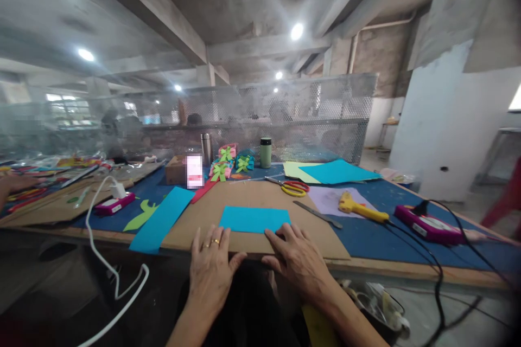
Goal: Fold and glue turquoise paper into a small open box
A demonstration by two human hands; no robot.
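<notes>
Spread flat, the left hand [212, 260] and right hand [299, 255] touch the near edge of a bright-blue rectangular sheet [255, 219] on brown cardboard [240, 194].

Near the far edge of the surface [366, 242] stand a flask [206, 149], a bottle [265, 153] and, at left of them, a box [175, 170]. A purple power block [427, 226] lies toward the right edge; a second block [109, 207], with a white plug [119, 191], is near the front edge, on the left. Behind the far edge rises a mesh screen [345, 138].
</notes>
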